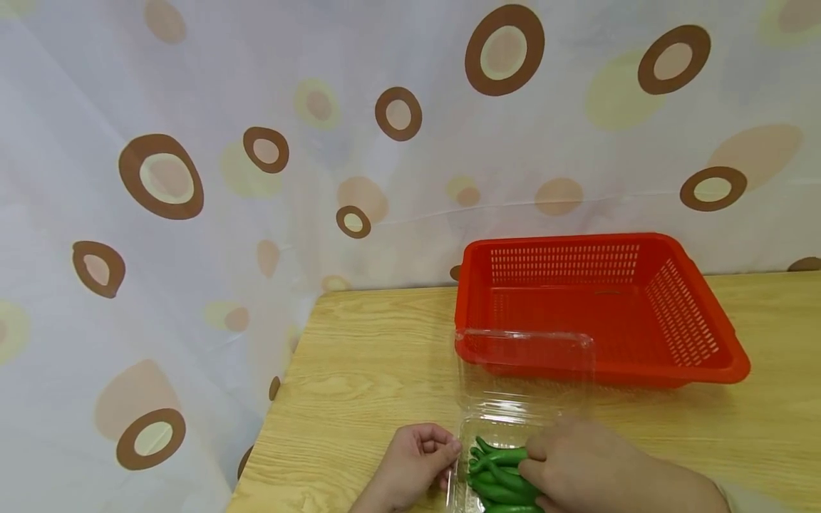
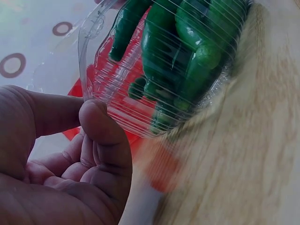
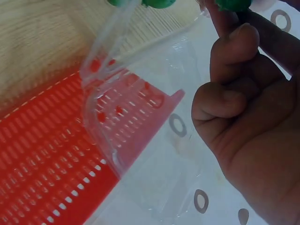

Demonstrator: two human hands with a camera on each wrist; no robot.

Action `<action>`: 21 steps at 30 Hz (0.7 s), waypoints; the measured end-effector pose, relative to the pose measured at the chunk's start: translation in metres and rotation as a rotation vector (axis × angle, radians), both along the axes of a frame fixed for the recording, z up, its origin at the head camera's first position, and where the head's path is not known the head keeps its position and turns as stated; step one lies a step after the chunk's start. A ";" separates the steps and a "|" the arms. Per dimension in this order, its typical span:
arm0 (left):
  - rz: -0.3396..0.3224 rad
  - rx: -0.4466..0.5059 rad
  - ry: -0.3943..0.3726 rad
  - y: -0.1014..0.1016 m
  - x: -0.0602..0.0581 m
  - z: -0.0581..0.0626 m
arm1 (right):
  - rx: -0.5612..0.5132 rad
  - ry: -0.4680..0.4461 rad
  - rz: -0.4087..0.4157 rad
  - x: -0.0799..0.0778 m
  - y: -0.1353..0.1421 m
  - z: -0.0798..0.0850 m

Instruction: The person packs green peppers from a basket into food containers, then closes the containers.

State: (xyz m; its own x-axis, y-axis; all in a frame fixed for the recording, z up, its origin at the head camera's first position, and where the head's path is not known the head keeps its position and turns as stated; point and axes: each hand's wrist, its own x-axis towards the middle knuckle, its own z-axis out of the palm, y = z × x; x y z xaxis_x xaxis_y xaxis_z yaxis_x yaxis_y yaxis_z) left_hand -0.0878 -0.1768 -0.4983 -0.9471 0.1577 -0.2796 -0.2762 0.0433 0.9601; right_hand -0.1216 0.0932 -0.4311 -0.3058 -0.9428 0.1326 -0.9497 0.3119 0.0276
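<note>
A clear plastic clamshell box [image 1: 471, 427] lies near the front of the table with its lid [image 1: 526, 399] folded back. Several green peppers [image 1: 500, 476] are bunched inside it, seen through its ribbed wall in the left wrist view. My left hand [image 1: 413, 459] pinches the box's left rim between thumb and forefinger. Over the box's right side, my right hand [image 1: 580, 459] reaches down among the peppers. In the right wrist view its fingertips hold a green pepper [image 3: 233, 4], mostly cut off by the frame's top edge.
Behind the box stands a red plastic basket [image 1: 577, 313] with slotted walls, and the lid overlaps its front left corner in the head view. The wood-grain table [image 1: 340, 377] ends on the left and meets a patterned curtain [image 1: 410, 171] at the back.
</note>
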 end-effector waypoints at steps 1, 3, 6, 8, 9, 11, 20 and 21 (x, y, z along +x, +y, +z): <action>0.000 -0.005 0.001 0.000 0.000 0.000 | 0.007 -0.036 -0.018 0.000 0.001 -0.001; -0.001 -0.009 0.002 0.000 0.000 0.000 | -0.010 -0.085 -0.040 0.001 0.002 -0.004; -0.003 -0.013 0.004 0.001 0.000 0.001 | -0.059 -0.046 -0.041 0.002 0.004 -0.009; -0.004 -0.009 0.002 0.001 0.000 0.002 | -0.090 -0.008 -0.038 0.003 0.005 -0.012; -0.004 -0.006 0.000 0.001 0.000 0.002 | -0.097 -0.007 -0.039 0.003 0.005 -0.013; -0.005 -0.001 -0.002 0.001 0.001 0.003 | -0.096 -0.022 -0.053 0.005 0.007 -0.013; -0.012 -0.029 0.008 0.002 0.000 0.002 | -0.309 -0.112 -0.321 0.015 0.040 -0.018; -0.014 -0.030 0.008 0.002 0.000 0.002 | -0.323 -0.181 -0.391 0.015 0.044 -0.019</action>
